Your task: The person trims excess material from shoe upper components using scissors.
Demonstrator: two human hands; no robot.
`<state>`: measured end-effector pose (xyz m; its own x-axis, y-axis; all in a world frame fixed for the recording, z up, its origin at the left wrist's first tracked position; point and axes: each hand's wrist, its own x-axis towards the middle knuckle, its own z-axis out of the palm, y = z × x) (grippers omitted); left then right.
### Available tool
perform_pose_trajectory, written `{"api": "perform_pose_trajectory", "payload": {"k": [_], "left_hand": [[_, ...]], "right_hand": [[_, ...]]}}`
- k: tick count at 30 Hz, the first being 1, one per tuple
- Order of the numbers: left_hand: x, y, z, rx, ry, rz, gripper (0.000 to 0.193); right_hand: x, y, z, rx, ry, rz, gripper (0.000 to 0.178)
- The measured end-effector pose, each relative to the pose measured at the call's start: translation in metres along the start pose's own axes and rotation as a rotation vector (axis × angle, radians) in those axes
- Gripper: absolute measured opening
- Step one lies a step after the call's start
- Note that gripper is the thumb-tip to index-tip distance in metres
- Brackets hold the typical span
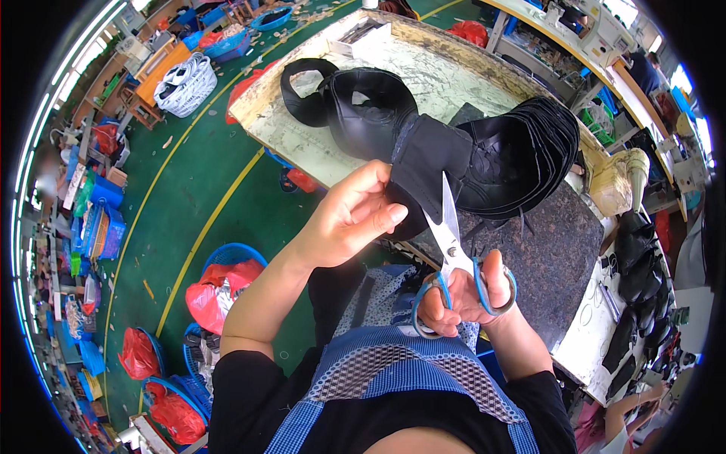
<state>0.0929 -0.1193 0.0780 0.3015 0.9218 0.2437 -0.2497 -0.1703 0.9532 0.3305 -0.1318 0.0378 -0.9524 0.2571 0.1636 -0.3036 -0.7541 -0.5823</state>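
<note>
My right hand [463, 303] grips a pair of scissors [451, 250] by its blue handles, thumb in one loop and fingers in the other. The blades stand apart and point up toward the table. My left hand [344, 219] is curled at the edge of a black leather-like piece [427, 155], its thumb overlapping the piece; part of the grip is hidden. Right of that piece lies a thick stack of curved black pieces [525, 155], nested in one another. To its left, more rounded black pieces [370, 106] rest on the table, one with a wide loop.
The worn pale worktable [295, 147] has a raised rim and a small box [361, 38] at its far corner. A dark stone slab [541, 265] lies on the near right. Baskets with red bags [227, 291] stand on the green floor at left. Black pieces [643, 280] lie at far right.
</note>
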Motion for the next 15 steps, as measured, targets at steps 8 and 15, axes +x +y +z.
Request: {"api": "perform_pose_trajectory", "payload": {"k": [8, 15], "left_hand": [[0.000, 0.001, 0.002, 0.021, -0.034, -0.020, 0.019], [-0.001, -0.006, 0.002, 0.178, -0.078, 0.038, 0.022]], "right_hand": [[-0.014, -0.003, -0.007, -0.011, 0.082, 0.057, 0.081], [-0.007, -0.014, 0.000, -0.052, 0.131, 0.080, 0.076]]}}
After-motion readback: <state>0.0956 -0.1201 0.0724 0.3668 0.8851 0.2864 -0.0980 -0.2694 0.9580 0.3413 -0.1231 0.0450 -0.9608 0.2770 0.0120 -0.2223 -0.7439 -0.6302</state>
